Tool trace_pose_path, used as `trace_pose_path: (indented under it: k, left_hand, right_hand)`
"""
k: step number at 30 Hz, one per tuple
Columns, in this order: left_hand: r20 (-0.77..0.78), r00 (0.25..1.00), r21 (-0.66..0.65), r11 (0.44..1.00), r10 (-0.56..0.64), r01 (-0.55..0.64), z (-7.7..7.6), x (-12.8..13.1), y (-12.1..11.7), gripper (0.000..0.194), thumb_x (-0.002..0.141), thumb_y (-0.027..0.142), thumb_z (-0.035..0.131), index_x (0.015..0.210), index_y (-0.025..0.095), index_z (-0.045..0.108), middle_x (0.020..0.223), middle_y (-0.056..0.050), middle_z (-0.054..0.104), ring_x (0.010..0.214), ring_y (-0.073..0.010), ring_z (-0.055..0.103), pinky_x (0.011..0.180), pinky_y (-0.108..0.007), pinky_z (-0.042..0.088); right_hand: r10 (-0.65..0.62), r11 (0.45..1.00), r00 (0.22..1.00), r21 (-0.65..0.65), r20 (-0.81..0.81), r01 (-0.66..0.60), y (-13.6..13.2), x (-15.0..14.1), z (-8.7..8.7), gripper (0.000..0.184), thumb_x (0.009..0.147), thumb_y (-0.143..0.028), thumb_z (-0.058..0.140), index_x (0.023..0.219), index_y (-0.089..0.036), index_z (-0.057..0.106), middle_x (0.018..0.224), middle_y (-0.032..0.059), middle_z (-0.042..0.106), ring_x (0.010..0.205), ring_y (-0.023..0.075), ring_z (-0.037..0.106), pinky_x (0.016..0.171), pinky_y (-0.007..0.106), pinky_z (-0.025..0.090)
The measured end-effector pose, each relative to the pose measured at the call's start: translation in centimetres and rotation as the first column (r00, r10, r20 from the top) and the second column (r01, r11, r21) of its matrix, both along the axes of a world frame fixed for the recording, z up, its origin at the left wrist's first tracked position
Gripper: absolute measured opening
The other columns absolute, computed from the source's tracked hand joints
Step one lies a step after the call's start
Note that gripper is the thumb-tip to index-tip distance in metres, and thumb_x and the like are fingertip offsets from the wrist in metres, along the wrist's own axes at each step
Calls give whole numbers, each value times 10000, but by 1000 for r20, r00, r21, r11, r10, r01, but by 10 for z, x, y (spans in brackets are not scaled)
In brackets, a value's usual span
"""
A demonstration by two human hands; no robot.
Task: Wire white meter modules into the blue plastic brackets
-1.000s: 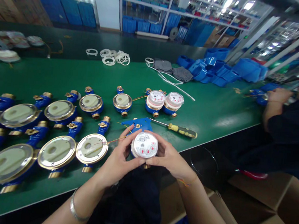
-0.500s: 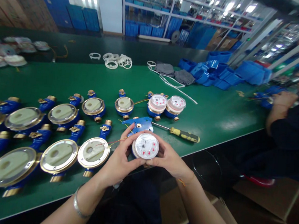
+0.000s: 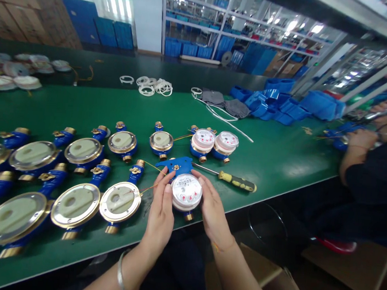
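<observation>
A water meter [image 3: 186, 192] with a round white dial and red marks stands at the table's front edge, its brass fitting pointing towards me. My left hand [image 3: 162, 205] cups its left side, fingers reaching towards the back. From the right, my right hand [image 3: 212, 207] curves along the other side. Both thumbs are off the front of the dial. Just behind the meter lies a flat blue piece [image 3: 175, 165] with a brass-coloured centre. A screwdriver [image 3: 235, 181] with a yellow and black handle rests to the right. Thin wires run by my left fingertips.
Two finished-looking meters [image 3: 226, 142] with pink-white rings stand behind. Several open meter bodies [image 3: 75, 205] fill the left. White rings [image 3: 146, 90], grey cloth-like pieces [image 3: 237, 108] and blue plastic parts [image 3: 262, 105] lie farther back. A co-worker's hand [image 3: 361, 139] works at the right.
My thumbs have left the front of the meter, and my hands have shifted to its sides. The dial now faces more upright, and its brass fitting shows. The view has tilted slightly.
</observation>
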State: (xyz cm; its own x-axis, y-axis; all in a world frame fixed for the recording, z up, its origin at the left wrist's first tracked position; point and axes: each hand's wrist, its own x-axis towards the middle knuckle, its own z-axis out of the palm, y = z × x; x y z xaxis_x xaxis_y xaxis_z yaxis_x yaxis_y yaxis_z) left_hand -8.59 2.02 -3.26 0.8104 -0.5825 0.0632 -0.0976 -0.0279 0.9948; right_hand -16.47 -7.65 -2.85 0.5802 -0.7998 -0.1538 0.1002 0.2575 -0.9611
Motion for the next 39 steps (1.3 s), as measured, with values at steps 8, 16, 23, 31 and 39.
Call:
trace_pose_path:
  k: [8, 16, 23, 31, 39]
  left_hand:
    - [-1, 998, 24, 998, 63, -63, -4, 2, -1, 366, 1007, 395, 366, 1298, 231, 514, 1371, -63, 545, 1241, -177, 526, 1019, -296, 445]
    - [-65, 997, 2, 1000, 29, -29, -3, 6, -2, 293, 972, 346, 410, 1183, 225, 574, 1244, -42, 616, 1177, -170, 555, 1034, -304, 428]
    - [-163, 985, 13, 999, -48, 51, 3, 13, -4, 356, 960, 418, 433, 1220, 237, 594, 1285, -55, 618, 1193, -214, 562, 1054, -396, 422]
    - [-10, 998, 23, 998, -62, 62, -4, 22, -7, 344, 923, 344, 483, 1213, 215, 614, 1276, -74, 621, 1199, -218, 548, 1097, -430, 375]
    - [146, 988, 35, 998, -57, 53, -10, 7, 0, 379, 989, 363, 331, 1165, 174, 609, 1317, -136, 523, 1322, -223, 428, 1149, -467, 304]
  right_hand:
    - [-56, 987, 992, -156, -115, 38, 1, 1, 3, 370, 878, -503, 586, 1102, -218, 656, 1061, 42, 712, 939, 210, 657, 826, 309, 521]
    - [12, 986, 995, -163, -96, -28, -6, -2, 0, 364, 898, -484, 565, 1138, -228, 661, 1101, 27, 701, 999, 195, 636, 887, 295, 482]
    - [-53, 998, 999, -15, -10, 53, -1, 3, 0, 375, 846, -487, 629, 1096, -212, 683, 1002, 19, 712, 931, 176, 633, 818, 261, 478]
    - [-24, 998, 1000, -53, -16, 23, -6, 4, -2, 319, 818, -442, 656, 1027, -202, 688, 851, -4, 694, 729, 122, 600, 666, 216, 456]
    - [-174, 921, 984, -360, -34, 150, 2, -10, -2, 387, 876, -466, 599, 1156, -202, 641, 1243, 78, 645, 1190, 237, 568, 1054, 382, 414]
